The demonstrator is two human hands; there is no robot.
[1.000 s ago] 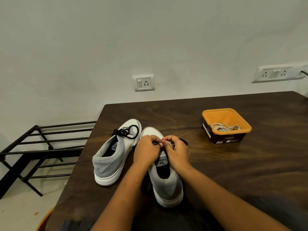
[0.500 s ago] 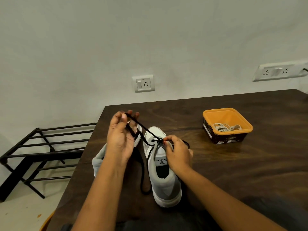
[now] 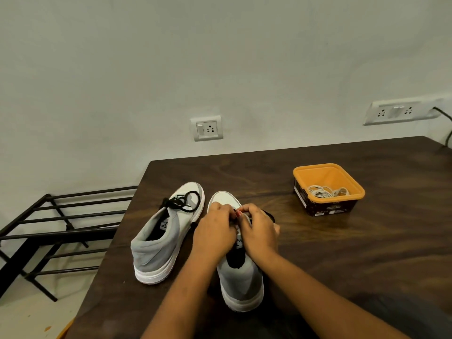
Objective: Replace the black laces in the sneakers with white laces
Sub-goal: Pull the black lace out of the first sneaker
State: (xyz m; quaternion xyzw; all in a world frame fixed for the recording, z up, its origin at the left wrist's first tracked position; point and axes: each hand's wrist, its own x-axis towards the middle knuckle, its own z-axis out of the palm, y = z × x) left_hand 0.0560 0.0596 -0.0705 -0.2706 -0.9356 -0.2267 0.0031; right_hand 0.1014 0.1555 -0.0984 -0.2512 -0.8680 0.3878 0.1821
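Two grey and white sneakers stand side by side on the dark wooden table (image 3: 318, 253), toes toward the wall. The left sneaker (image 3: 166, 236) has a tied black lace (image 3: 182, 203) on top. Over the lacing area of the right sneaker (image 3: 241, 277) my left hand (image 3: 215, 231) and my right hand (image 3: 259, 231) meet, fingers curled, pinching its black lace (image 3: 269, 214), of which a short loop shows behind my right hand. The eyelets are hidden under my hands. White laces (image 3: 326, 192) lie coiled in an orange tub (image 3: 329, 188) at the right.
A black metal rack (image 3: 49, 228) stands on the floor to the left of the table. Two wall sockets (image 3: 208, 128) (image 3: 398, 112) sit on the wall behind, with a cable at the far right corner. The table's left edge runs close to the left sneaker.
Half a second ago my left hand was raised to the left, pulling a length of black lace out of the right sneaker. It has now come back down to the lacing beside my right hand.
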